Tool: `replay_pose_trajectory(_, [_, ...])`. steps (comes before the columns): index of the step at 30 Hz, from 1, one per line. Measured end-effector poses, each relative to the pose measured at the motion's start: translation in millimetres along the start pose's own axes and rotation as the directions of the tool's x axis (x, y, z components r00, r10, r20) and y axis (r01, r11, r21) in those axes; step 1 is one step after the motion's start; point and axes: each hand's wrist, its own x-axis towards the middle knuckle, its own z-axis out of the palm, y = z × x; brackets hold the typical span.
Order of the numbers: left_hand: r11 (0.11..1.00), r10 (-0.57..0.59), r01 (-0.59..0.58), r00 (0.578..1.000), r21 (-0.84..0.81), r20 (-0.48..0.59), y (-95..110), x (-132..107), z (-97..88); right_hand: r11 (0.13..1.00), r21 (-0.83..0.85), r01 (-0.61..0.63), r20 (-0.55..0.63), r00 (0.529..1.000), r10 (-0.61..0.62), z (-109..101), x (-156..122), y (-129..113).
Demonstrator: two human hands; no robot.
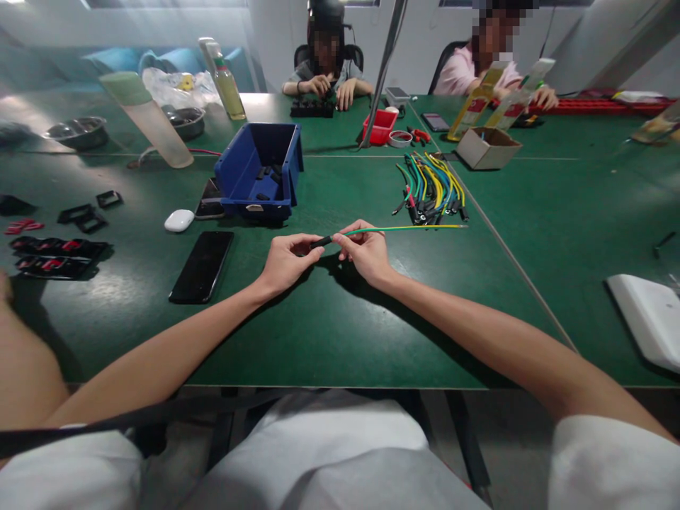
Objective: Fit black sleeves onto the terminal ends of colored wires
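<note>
My left hand (pixel 287 258) and my right hand (pixel 366 251) meet above the green table (pixel 329 333). Together they pinch one end of a thin green-and-yellow wire (pixel 404 229), which runs out level to the right. A short black sleeve (pixel 321 241) sits on the wire's near end between my fingertips. A bundle of green, yellow and blue wires (pixel 433 188) with black ends lies just beyond the wire. A blue plastic bin (pixel 260 170) with small black parts stands behind my left hand.
A black phone (pixel 202 265), a second phone (pixel 210 200) and a white case (pixel 179 220) lie left of my hands. Black and red parts (pixel 53 251) sit far left. A cardboard box (pixel 487 147), red tray (pixel 380 127), bottles and bowls stand farther back. Two people work opposite.
</note>
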Motion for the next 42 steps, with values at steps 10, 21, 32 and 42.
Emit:
replay_pose_trajectory(10, [0.994,0.065,-0.062,0.997,0.092,-0.028,-3.7,-3.7,1.4,1.0,0.027,-0.005,0.017,1.0,0.004,1.0,-0.3,-3.5])
replay_pose_trajectory(21, [0.97,0.165,-0.16,0.986,0.185,-0.013,-6.8,-4.2,0.3,0.998,0.065,0.003,0.031,1.0,-0.005,-0.4,0.1,0.1])
replay_pose_trajectory(32, [0.963,0.168,-0.166,0.986,0.211,0.01,-6.0,-3.6,-0.5,0.998,0.053,-0.022,0.022,1.0,0.021,0.7,1.2,0.2])
replay_pose_trajectory(42, [0.868,0.246,-0.257,0.966,0.425,0.082,0.7,-6.9,-2.6,1.0,0.015,-0.008,0.003,1.0,0.008,-0.4,1.6,-0.2])
